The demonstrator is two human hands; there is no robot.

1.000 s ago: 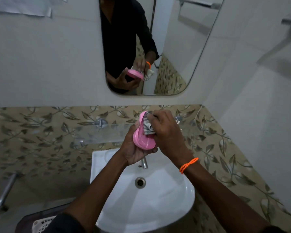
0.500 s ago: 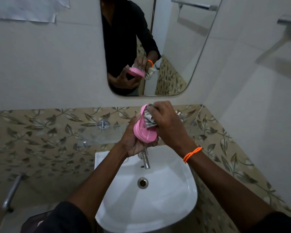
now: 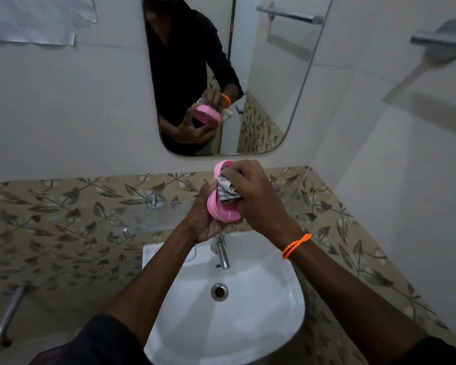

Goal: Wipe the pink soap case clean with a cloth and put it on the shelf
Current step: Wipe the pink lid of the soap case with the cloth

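From the head camera, the white ceramic wash basin sits low in the middle, and everything else can be placed from it. Directly above its chrome tap, the left hand cups the pink oval plastic soap case from below and behind, fingers curled round its back, holding it tilted on edge with its hollow side facing right. The right hand, with an orange beaded band at the wrist, pinches a crumpled grey-and-white patterned cloth and presses it into the case's hollow. Behind the hands, above the basin's back rim, a clear glass shelf juts from the leaf-patterned tile band on chrome mounts. Higher on the wall, a rounded mirror reflects both hands, the case and the cloth.
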